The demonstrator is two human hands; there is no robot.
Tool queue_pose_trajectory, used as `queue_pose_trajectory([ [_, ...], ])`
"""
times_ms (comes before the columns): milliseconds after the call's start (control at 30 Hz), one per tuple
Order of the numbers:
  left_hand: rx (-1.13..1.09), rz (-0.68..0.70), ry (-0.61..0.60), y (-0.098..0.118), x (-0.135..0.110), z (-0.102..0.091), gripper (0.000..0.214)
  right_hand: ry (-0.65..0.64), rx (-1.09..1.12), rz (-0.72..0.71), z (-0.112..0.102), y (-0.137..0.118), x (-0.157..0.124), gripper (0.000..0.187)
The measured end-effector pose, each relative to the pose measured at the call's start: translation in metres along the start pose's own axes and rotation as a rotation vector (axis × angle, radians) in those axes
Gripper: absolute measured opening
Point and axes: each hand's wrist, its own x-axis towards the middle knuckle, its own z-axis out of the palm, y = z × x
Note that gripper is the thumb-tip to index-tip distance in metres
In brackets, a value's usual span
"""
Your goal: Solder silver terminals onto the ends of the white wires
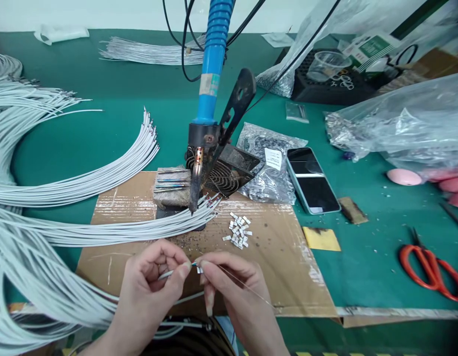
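My left hand (pixel 153 284) is closed in a pinch on a white cable (pixel 165 275), close to its end, where small coloured wires show. Facing it, my right hand (pixel 236 289) pinches a small white connector (pixel 199 270) against those wire ends. A thin solder wire (pixel 247 287) runs through the right fingers and trails off to the lower right. Just above both hands, a soldering iron (pixel 195 185) points tip down from a blue stand arm (pixel 214 64). Loose small white connectors (pixel 238 230) lie in a pile on the cardboard (pixel 277 267).
Bundles of white cables (pixel 103 232) fill the left side. Behind the iron tip sits a worn block with metal rods (pixel 172 185). To the right lie a phone (pixel 313 180), a yellow sponge (pixel 321 239), red-handled scissors (pixel 431 269) and plastic bags (pixel 407 116).
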Motion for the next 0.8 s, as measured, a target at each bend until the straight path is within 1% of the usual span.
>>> queue_pose_trajectory([
  [133,0.023,0.04,-0.024,-0.004,0.003,-0.003,0.012,-0.058,-0.047,-0.041,-0.003,0.0,0.002,0.018],
  [200,0.051,0.075,-0.057,-0.005,0.004,-0.004,0.01,-0.049,-0.104,-0.024,-0.002,-0.005,0.0,0.019],
  [267,0.062,0.093,-0.05,-0.005,0.003,-0.003,0.009,-0.034,-0.184,-0.026,0.0,-0.011,-0.002,0.018],
  [300,0.061,0.097,-0.029,-0.004,0.002,-0.002,0.008,-0.037,-0.235,-0.058,0.0,-0.014,-0.003,0.017],
  [367,0.061,0.104,0.02,-0.003,0.0,0.001,0.008,-0.07,-0.352,-0.174,-0.001,-0.017,-0.003,0.013],
  [433,0.08,0.121,0.025,-0.002,-0.002,0.002,0.008,-0.095,-0.46,-0.286,-0.005,-0.017,-0.001,0.012],
  [500,0.106,0.131,0.019,-0.003,-0.003,0.002,0.008,-0.109,-0.515,-0.322,-0.009,-0.017,0.0,0.012],
  [567,0.126,0.142,0.013,-0.005,-0.004,0.001,0.008,-0.115,-0.489,-0.28,-0.011,-0.018,0.001,0.012],
  [667,0.167,0.191,0.019,-0.01,-0.004,0.001,0.009,-0.109,-0.367,-0.131,-0.009,-0.02,0.002,0.011],
  [733,0.209,0.249,0.025,-0.013,-0.005,0.0,0.01,-0.081,-0.308,-0.052,-0.006,-0.023,0.002,0.011],
  [800,0.249,0.309,0.028,-0.016,-0.006,0.0,0.011,-0.034,-0.284,-0.01,-0.004,-0.025,0.001,0.015],
])
